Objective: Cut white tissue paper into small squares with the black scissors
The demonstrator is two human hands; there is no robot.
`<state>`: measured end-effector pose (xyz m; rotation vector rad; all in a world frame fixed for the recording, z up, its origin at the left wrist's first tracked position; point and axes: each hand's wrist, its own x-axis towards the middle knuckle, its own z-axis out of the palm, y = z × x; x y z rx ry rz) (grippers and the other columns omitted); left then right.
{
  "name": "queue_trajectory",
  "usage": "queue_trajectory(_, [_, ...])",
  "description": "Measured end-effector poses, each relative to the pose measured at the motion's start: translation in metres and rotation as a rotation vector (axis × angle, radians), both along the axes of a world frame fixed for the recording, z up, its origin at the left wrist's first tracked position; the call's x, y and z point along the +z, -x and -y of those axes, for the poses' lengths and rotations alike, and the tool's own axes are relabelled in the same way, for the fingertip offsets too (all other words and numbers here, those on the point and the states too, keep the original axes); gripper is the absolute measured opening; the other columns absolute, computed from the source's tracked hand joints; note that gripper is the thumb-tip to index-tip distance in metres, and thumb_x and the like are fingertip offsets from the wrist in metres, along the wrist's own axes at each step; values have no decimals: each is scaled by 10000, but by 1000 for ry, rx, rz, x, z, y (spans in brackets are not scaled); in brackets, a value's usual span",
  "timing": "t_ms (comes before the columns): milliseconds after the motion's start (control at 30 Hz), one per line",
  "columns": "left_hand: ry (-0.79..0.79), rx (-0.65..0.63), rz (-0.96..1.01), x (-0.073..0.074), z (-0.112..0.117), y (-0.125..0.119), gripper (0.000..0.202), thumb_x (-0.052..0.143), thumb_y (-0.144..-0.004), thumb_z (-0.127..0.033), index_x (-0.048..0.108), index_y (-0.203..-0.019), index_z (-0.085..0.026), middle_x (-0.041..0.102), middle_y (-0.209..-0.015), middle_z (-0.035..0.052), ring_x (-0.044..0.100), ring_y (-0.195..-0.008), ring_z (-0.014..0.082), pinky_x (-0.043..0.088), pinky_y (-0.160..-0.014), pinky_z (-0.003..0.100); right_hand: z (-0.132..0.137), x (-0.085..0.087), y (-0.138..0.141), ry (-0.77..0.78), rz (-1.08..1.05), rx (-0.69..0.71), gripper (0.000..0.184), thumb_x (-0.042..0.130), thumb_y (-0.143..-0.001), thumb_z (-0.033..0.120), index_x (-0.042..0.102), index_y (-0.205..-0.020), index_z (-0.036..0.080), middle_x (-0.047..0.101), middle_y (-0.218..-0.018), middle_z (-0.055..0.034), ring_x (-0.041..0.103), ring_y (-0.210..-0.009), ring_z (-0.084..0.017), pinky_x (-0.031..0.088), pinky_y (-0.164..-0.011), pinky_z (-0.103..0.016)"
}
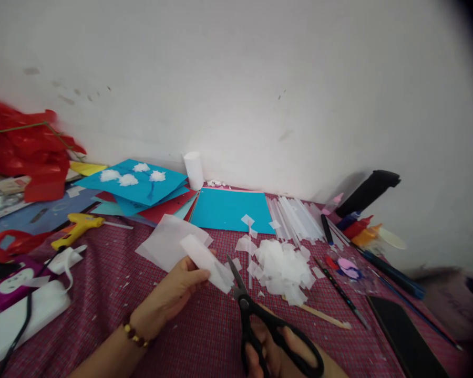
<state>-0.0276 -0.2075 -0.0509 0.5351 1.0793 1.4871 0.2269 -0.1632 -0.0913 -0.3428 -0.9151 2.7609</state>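
Note:
My left hand [177, 291] pinches a folded strip of thin white paper [205, 260] between thumb and fingers. My right hand [271, 352] has its fingers through the handles of black-handled scissors [243, 303]. The scissor blades are parted, and the strip's lower right end lies at them. Just right of the blades is a heap of small white paper squares [284, 268], with several loose squares around it. Behind my left hand lie flat sheets of the same thin white paper [165, 239].
A blue card [232, 210] lies near the wall, beside stacked cards with white tufts [134, 178]. Clear glue sticks [297, 218] and paint bottles [358, 226] stand or lie rightward, near a phone [405, 336]. Leftward are a yellow glue gun [76, 228] and a white power strip [27, 320].

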Motion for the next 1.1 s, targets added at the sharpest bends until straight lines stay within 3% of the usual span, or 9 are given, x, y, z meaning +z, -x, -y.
queue_trajectory(167, [18, 14, -3, 3, 0, 0, 442, 728, -626, -113, 646, -1055, -183, 707, -890, 17, 626, -802, 166, 454, -771, 275, 0, -5, -11, -45, 141, -91, 623, 613, -828, 571, 484, -1304, 191, 627, -836, -46, 539, -601, -104, 376, -503, -193])
queue_trajectory(300, [10, 47, 24, 3, 0, -1, 281, 770, -634, -153, 665, -893, -174, 713, -851, 20, 638, -759, 164, 472, -737, 273, 0, -11, -17, -105, 209, -132, 676, 631, -843, 517, 380, -1393, 215, 629, -818, -39, 498, -528, -82, 333, -438, -177])
queue_trajectory(467, [10, 58, 84, 3, -3, 2, 181, 777, -688, -245, 673, -799, -147, 712, -762, 36, 630, -674, 145, 495, -692, 266, 4, -4, -8, -1, 127, -105, 633, 649, -802, 559, 479, -1310, 221, 617, -905, -56, 521, -610, -100, 362, -489, -191])
queue_trajectory(567, [22, 63, 62, 3, -4, 4, 170, 767, -711, -278, 681, -752, -136, 702, -720, 39, 612, -647, 129, 484, -661, 240, 5, 4, -1, -50, 38, -75, 607, 638, -792, 583, 532, -1241, 189, 606, -866, -55, 523, -626, -114, 363, -513, -207])
queue_trajectory(733, [52, -81, 31, 1, -1, 2, 203, 767, -710, -318, 714, -765, -130, 711, -742, 55, 614, -684, 145, 479, -724, 265, 4, 5, 4, -99, 23, -53, 606, 614, -780, 624, 563, -1176, 168, 579, -833, -44, 496, -582, -103, 350, -492, -210])
queue_trajectory(933, [108, -154, -10, -9, 1, -5, 181, 782, -692, -309, 696, -699, -150, 672, -668, 9, 565, -606, 119, 445, -656, 253, 6, 7, 3, -117, 46, -87, 576, 569, -803, 643, 587, -1115, 159, 571, -806, -38, 486, -569, -100, 360, -501, -216])
queue_trajectory(1100, [96, -216, 40, -7, 1, -11, 196, 767, -717, -315, 693, -751, -137, 682, -704, 31, 584, -640, 126, 453, -675, 255, 7, 4, -1, -124, 73, -106, 590, 590, -817, 610, 506, -1226, 194, 588, -848, -33, 470, -577, -88, 328, -483, -197])
